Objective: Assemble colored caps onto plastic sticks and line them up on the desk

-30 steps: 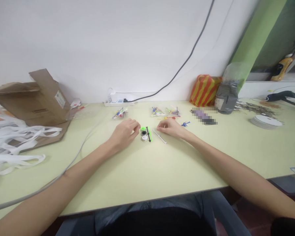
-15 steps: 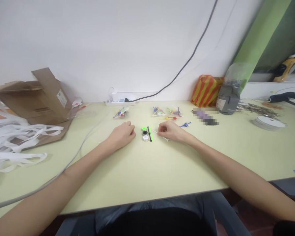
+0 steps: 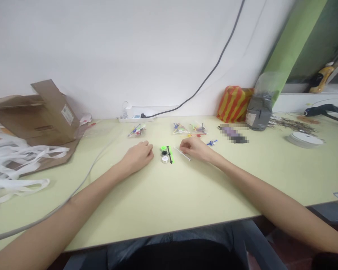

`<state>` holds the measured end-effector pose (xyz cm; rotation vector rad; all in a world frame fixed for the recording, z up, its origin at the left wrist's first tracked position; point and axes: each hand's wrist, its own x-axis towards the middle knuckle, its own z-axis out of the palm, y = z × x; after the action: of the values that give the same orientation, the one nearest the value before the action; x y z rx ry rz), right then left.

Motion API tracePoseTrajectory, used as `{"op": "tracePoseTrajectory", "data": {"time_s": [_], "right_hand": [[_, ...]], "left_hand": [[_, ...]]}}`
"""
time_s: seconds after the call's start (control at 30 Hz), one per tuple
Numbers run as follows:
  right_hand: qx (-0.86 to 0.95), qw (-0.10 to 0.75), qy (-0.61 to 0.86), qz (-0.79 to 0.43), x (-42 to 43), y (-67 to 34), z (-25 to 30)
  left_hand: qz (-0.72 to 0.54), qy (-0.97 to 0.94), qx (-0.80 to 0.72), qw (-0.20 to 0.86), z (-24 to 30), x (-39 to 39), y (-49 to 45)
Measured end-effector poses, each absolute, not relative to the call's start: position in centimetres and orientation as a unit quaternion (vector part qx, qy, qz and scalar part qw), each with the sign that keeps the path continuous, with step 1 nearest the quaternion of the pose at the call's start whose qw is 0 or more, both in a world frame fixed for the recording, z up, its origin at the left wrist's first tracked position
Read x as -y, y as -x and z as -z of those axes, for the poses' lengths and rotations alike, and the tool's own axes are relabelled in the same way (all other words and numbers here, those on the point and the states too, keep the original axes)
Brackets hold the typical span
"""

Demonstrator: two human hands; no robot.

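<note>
My left hand (image 3: 141, 154) rests on the table with its fingers curled in, and nothing shows in them. To its right stand three small round pieces in a row: a green one (image 3: 163, 149), a black one (image 3: 164, 153) and a white one with a clear body (image 3: 165, 159). Beside these lie a black arrow-like stick (image 3: 169, 154) and a bright green stick (image 3: 172, 159), side by side. My right hand (image 3: 192, 147) pinches a thin white plastic stick (image 3: 187, 157) that lies slanted on the table; its fingertips partly cover the stick's upper edge.
Behind the hands lie small clear bags of coloured plastic parts (image 3: 179, 128) and a blue piece (image 3: 212, 143). A cardboard box (image 3: 47, 120) and white straps (image 3: 30, 153) fill the left. On the right are a striped bag (image 3: 234, 103), a grey pouch (image 3: 259, 112) and a white reel (image 3: 305, 139).
My right fingers have shifted slightly up along the white stick, so more of it shows. My left hand keeps its place on the table. The whole view has drifted slightly.
</note>
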<state>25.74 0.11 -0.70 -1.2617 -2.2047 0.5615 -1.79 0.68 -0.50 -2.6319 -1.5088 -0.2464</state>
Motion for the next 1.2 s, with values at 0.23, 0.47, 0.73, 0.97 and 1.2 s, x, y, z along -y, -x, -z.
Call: {"op": "tracePoseTrajectory", "data": {"time_s": [0.23, 0.47, 0.73, 0.97, 1.2], "right_hand": [[0.814, 0.257, 0.470, -0.222, -0.3, -25.8, 1.1], [0.797, 0.239, 0.542, -0.115, 0.9, -24.0, 1.3], [0.805, 0.180, 0.566, 0.017, 0.3, -22.8, 1.5], [0.811, 0.235, 0.535, -0.036, 0.5, -23.0, 1.2], [0.814, 0.279, 0.484, -0.163, -0.5, -25.2, 0.9]], "left_hand": [[0.070, 0.860, 0.503, 0.054, 0.4, -0.4, 1.8], [0.051, 0.857, 0.507, 0.072, 0.4, -0.2, 2.0], [0.054, 0.858, 0.506, 0.076, 0.3, 0.0, 2.2], [0.057, 0.857, 0.507, 0.073, 0.4, -0.2, 2.3], [0.058, 0.858, 0.506, 0.064, 0.3, -0.2, 2.3]]}}
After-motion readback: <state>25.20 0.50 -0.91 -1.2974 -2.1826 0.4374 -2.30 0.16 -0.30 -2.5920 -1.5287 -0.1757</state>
